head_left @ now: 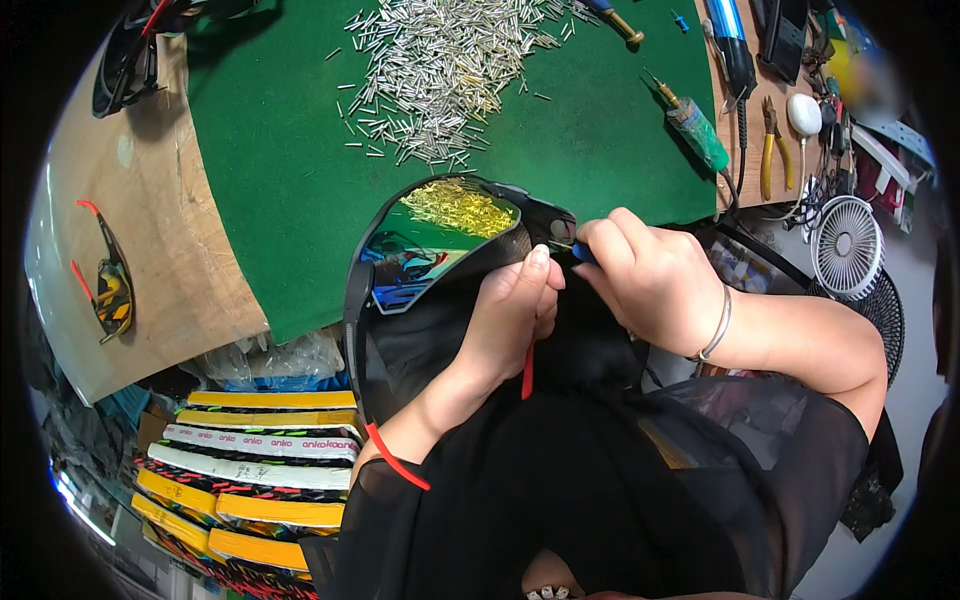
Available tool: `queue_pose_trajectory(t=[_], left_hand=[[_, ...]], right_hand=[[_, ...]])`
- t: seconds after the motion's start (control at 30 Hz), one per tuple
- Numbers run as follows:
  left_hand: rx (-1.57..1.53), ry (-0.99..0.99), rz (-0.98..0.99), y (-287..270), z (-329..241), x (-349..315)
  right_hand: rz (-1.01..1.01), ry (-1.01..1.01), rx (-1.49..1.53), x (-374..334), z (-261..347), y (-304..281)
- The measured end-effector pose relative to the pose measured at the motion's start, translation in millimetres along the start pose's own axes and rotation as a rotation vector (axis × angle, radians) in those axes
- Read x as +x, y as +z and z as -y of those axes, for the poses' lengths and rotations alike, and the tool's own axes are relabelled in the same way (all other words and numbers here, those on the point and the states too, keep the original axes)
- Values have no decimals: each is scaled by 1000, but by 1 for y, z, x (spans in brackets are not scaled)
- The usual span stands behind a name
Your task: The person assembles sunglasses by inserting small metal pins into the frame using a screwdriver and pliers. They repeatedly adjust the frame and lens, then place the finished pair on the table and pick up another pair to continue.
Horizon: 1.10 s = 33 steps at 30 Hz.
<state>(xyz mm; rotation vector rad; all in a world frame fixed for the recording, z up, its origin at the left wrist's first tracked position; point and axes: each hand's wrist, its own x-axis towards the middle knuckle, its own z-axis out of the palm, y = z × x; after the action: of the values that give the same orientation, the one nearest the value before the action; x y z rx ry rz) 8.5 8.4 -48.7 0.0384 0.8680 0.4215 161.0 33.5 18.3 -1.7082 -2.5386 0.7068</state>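
Observation:
A pair of black wraparound sunglasses (pixel 357 300) with a mirrored lens (pixel 428 235) and red temple tips is held up at the table's near edge. The lens reflects the pile of pins in yellow tones. My left hand (pixel 512 312) is closed around the frame's near side, its thumb up by the hinge end. Beside it, my right hand (pixel 650 275) pinches a small dark blue piece (pixel 583 253) against that same hinge end. Fingers hide most of this piece, so I cannot tell its kind.
Small metal pins (pixel 435 85) lie heaped on the green mat (pixel 270 200). A green-handled tool (pixel 697 135), a blue-handled tool (pixel 733 50) and yellow pliers (pixel 770 150) lie right, near a white fan (pixel 848 248). Other sunglasses (pixel 115 290) rest left, above stacked trays (pixel 280 512) of eyewear.

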Motion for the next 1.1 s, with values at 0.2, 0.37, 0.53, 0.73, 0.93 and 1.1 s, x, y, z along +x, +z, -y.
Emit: queue_pose_trajectory(t=[0.2,0.37,0.53,0.73,0.93,1.1], left_hand=[[48,11,6,0,7,0],[86,38,-35,4,4,-1],[-44,84,93,-3,6,-5],[70,160,51,10,-11,-36],[286,144,52,25,-10,-34],[141,110,80,15,-8,-30]], right_hand=[[82,71,175,-4,-1,-2],[167,196,270,-1,-3,-4],[326,54,141,3,-6,-24],[12,13,350,-12,-24,-45],[-342,-11,820,18,-11,-4],[-342,-294,533,18,8,-17]])
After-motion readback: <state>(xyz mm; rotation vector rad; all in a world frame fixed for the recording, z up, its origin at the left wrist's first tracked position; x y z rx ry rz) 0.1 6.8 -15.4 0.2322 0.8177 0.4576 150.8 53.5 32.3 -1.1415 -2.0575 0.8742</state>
